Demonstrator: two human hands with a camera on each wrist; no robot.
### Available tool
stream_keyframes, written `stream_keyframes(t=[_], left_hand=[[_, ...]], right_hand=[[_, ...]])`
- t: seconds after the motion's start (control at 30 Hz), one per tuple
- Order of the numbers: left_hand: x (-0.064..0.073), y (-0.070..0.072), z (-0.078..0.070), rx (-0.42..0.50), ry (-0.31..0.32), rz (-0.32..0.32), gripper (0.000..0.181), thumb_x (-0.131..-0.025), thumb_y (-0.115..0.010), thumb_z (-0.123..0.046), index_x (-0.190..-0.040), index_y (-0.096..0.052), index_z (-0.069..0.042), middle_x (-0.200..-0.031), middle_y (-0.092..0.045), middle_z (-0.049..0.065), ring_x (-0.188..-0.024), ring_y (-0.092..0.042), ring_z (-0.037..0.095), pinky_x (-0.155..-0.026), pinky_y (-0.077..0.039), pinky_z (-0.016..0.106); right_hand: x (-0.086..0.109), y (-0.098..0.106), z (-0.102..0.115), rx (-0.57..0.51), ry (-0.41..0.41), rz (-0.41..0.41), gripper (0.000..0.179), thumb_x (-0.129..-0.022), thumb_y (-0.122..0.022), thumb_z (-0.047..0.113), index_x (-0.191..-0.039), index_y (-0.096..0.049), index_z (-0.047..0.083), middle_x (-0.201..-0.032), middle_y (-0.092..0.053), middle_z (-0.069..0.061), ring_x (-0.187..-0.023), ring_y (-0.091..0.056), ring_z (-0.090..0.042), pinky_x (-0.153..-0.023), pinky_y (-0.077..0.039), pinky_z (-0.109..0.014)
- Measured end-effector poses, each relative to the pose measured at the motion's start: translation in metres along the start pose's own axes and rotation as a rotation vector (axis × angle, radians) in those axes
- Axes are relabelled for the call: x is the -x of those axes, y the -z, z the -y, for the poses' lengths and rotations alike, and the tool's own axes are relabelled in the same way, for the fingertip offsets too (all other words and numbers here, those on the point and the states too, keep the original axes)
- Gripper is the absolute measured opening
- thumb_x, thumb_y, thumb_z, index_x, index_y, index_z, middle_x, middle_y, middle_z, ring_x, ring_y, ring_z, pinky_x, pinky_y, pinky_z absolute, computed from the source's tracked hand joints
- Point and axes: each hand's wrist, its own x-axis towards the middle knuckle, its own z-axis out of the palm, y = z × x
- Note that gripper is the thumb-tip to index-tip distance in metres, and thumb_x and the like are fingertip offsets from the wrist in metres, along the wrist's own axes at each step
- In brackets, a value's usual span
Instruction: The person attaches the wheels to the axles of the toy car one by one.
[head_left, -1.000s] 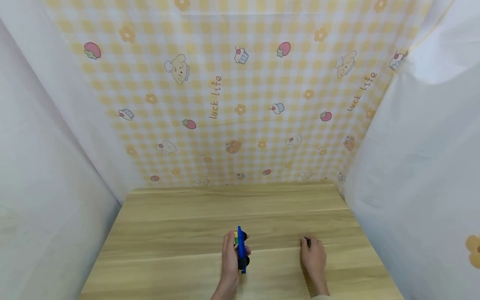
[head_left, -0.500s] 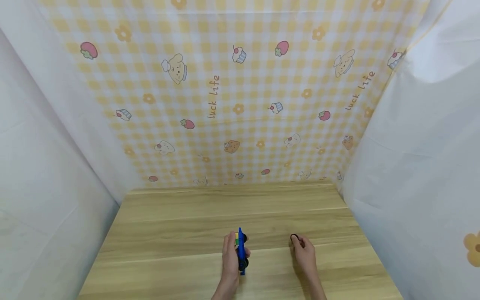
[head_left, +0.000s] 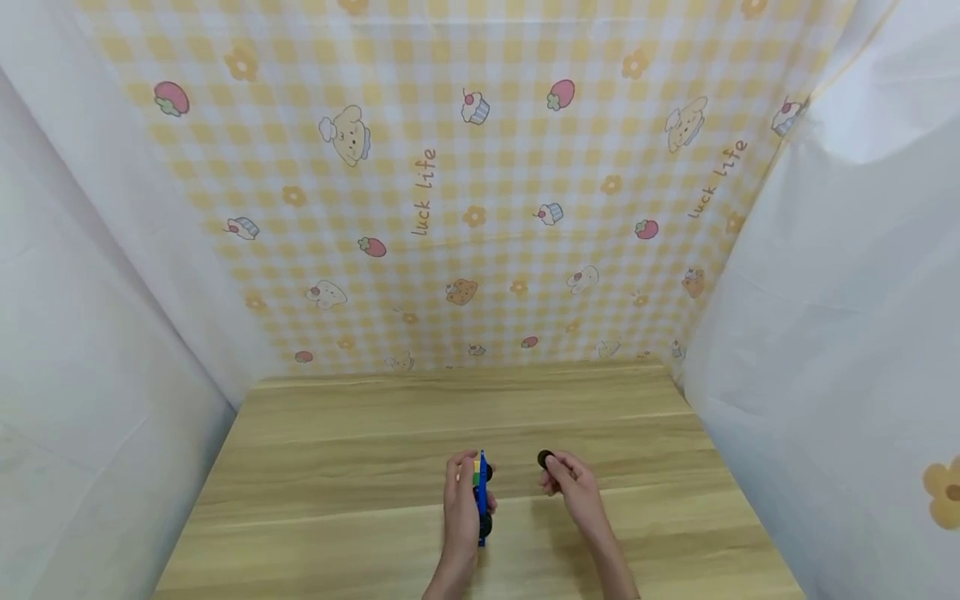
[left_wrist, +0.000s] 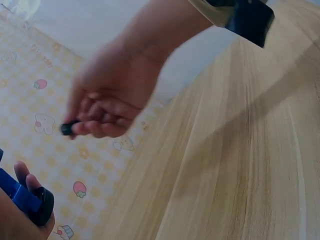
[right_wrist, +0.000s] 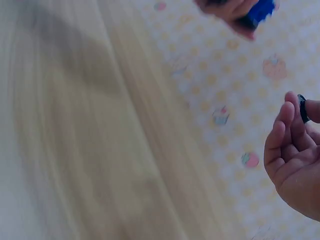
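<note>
My left hand (head_left: 461,508) grips a blue toy car (head_left: 483,500) on its side, its black wheels turned to the right. Yellow and green parts of the car show beside the fingers. To the right, my right hand (head_left: 576,490) pinches a small round black wheel (head_left: 545,459) between thumb and fingertips, a short gap from the car. In the left wrist view the wheel (left_wrist: 67,128) is seen edge-on, and part of the car (left_wrist: 20,196) shows at lower left. The right wrist view has the wheel (right_wrist: 303,108) at the far right edge, the thumb pressing on it.
Both hands are above a wood-grain table (head_left: 337,450). A yellow checked cloth (head_left: 480,167) with printed cartoons hangs behind it. White sheets close in the left side (head_left: 90,333) and right side (head_left: 825,333).
My right hand has lifted the black wheel from the table's right part and carried it left toward the car. The left hand keeps its grip on the car, almost still.
</note>
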Motion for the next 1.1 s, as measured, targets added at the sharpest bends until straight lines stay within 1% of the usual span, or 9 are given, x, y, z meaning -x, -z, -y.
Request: stream_keyframes(t=[0.2, 0.33, 0.5, 0.63, 0.7, 0.8, 0.93, 1.0, 1.1], left_hand=[[0.003, -0.001, -0.002, -0.028, -0.006, 0.017, 0.052, -0.106, -0.033, -0.051, -0.132, -0.045, -0.008, -0.111, -0.064, 0.010, -0.061, -0.054, 0.012, -0.057, -0.048, 0.024], [0.000, -0.003, -0.007, -0.016, -0.015, 0.035, 0.053, -0.106, -0.033, -0.053, -0.132, -0.044, -0.008, -0.102, -0.059, 0.009, -0.063, -0.053, 0.012, -0.059, -0.047, 0.024], [-0.005, -0.006, -0.013, 0.016, -0.043, 0.082, 0.047, -0.107, -0.032, -0.045, -0.132, -0.042, -0.007, -0.090, -0.052, 0.008, -0.068, -0.053, 0.014, -0.062, -0.048, 0.025], [-0.007, -0.006, -0.016, 0.010, -0.063, 0.101, 0.041, -0.106, -0.033, -0.038, -0.132, -0.041, -0.008, -0.088, -0.053, 0.006, -0.069, -0.052, 0.014, -0.063, -0.047, 0.025], [-0.007, -0.006, -0.016, 0.002, -0.062, 0.101, 0.039, -0.106, -0.035, -0.036, -0.132, -0.040, -0.008, -0.088, -0.053, 0.006, -0.070, -0.052, 0.015, -0.063, -0.047, 0.025], [-0.006, -0.005, -0.017, -0.005, -0.058, 0.103, 0.038, -0.106, -0.038, -0.034, -0.132, -0.039, -0.008, -0.094, -0.054, 0.009, -0.074, -0.054, 0.015, -0.065, -0.049, 0.025], [-0.004, -0.005, -0.017, -0.046, -0.070, 0.127, 0.039, -0.105, -0.042, -0.033, -0.135, -0.036, -0.008, -0.110, -0.052, 0.015, -0.084, -0.057, 0.018, -0.073, -0.052, 0.027], [-0.002, -0.005, -0.016, -0.076, -0.074, 0.140, 0.040, -0.105, -0.044, -0.033, -0.136, -0.035, -0.009, -0.117, -0.050, 0.017, -0.090, -0.056, 0.019, -0.077, -0.053, 0.029], [0.001, -0.004, -0.013, -0.104, -0.072, 0.157, 0.042, -0.105, -0.046, -0.035, -0.137, -0.034, -0.010, -0.122, -0.048, 0.019, -0.094, -0.057, 0.020, -0.080, -0.054, 0.031]], right_hand=[[0.016, -0.026, 0.030, -0.004, 0.028, 0.205, 0.028, -0.103, -0.056, 0.025, -0.106, -0.057, -0.003, -0.082, -0.072, 0.002, -0.075, -0.070, -0.013, -0.076, -0.059, -0.030], [0.019, -0.041, 0.042, 0.012, 0.056, 0.261, 0.033, -0.102, -0.057, 0.027, -0.109, -0.055, -0.005, -0.082, -0.073, 0.002, -0.075, -0.070, -0.013, -0.077, -0.058, -0.029], [0.019, -0.054, 0.048, 0.040, 0.073, 0.238, 0.037, -0.103, -0.056, 0.028, -0.113, -0.060, -0.007, -0.087, -0.071, -0.006, -0.076, -0.067, -0.011, -0.075, -0.057, -0.027], [0.019, -0.060, 0.051, 0.070, 0.092, 0.202, 0.036, -0.103, -0.056, 0.027, -0.116, -0.062, -0.006, -0.091, -0.068, -0.015, -0.077, -0.067, -0.012, -0.075, -0.057, -0.027], [0.020, -0.062, 0.053, 0.105, 0.103, 0.196, 0.034, -0.103, -0.055, 0.025, -0.117, -0.063, -0.004, -0.093, -0.067, -0.017, -0.079, -0.067, -0.013, -0.076, -0.057, -0.027], [0.023, -0.064, 0.053, 0.192, 0.128, 0.194, 0.033, -0.104, -0.054, 0.025, -0.121, -0.064, 0.000, -0.098, -0.067, -0.016, -0.083, -0.066, -0.013, -0.078, -0.057, -0.028], [0.027, -0.065, 0.053, 0.277, 0.147, 0.178, 0.033, -0.103, -0.055, 0.030, -0.123, -0.065, 0.006, -0.103, -0.069, -0.011, -0.088, -0.068, -0.015, -0.079, -0.058, -0.026], [0.029, -0.066, 0.052, 0.288, 0.148, 0.163, 0.031, -0.102, -0.057, 0.031, -0.121, -0.066, 0.007, -0.102, -0.070, -0.010, -0.087, -0.068, -0.016, -0.077, -0.058, -0.025], [0.032, -0.066, 0.050, 0.291, 0.145, 0.140, 0.028, -0.101, -0.059, 0.030, -0.114, -0.066, 0.006, -0.097, -0.069, -0.011, -0.083, -0.068, -0.016, -0.075, -0.058, -0.024]])
